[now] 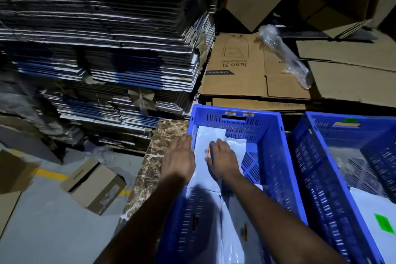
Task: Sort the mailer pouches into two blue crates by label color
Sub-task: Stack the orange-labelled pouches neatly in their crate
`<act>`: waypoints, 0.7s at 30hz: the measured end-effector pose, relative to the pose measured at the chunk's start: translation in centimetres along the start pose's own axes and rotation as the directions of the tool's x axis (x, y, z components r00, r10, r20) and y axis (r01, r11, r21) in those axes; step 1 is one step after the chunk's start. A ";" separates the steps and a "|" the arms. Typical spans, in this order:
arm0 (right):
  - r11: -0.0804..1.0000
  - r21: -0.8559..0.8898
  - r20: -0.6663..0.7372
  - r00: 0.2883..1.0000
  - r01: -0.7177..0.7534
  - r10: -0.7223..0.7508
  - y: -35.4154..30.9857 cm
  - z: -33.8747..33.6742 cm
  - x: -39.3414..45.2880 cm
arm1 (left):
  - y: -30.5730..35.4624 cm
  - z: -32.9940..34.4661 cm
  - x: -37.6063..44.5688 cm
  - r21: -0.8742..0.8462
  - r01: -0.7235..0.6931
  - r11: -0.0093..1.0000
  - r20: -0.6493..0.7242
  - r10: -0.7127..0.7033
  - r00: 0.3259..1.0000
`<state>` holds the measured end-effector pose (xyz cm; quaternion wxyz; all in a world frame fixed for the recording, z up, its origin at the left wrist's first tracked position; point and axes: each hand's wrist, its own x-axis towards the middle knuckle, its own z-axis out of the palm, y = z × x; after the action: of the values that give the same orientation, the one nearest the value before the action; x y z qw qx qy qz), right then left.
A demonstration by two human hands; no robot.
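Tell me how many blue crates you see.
2. One crate is at centre, both hands inside it; the other crate stands right of it, cut by the frame edge. More may lie out of view.

Two blue crates: left crate (pixel 272 156) and right crate (pixel 317 178), moulded plastic, slotted walls, slightly glossy. Mailer pouches (pixel 214 139) in the left crate, white smooth plastic film with a soft sheen; pouch (pixel 368 199) at lower right the same film, green paper label (pixel 384 223). Ledge (pixel 154 156) left of the crates, polished brown marble-look stone, glossy. Flattened carton (pixel 235 66) at upper centre, matt brown corrugated cardboard. Stacked sheets (pixel 96 28) at upper left, cardboard with rough layered edges. Wrap (pixel 285 53) at upper right, clear crinkled shiny plastic. Floor (pixel 42 231) at lower left, smooth matt grey
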<state>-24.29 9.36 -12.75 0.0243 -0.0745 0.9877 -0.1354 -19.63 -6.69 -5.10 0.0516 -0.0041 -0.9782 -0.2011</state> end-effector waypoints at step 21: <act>1.000 0.023 -0.008 1.000 -0.017 0.017 0.1 -0.4 -2.0 | -0.7 0.6 0.0 0.036 -0.074 0.997 -0.069 0.076 0.995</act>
<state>-22.33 9.89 -12.32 0.0223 -0.0651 0.9868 -0.1466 -19.74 -7.09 -5.96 0.0935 -0.0329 -0.9782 -0.1826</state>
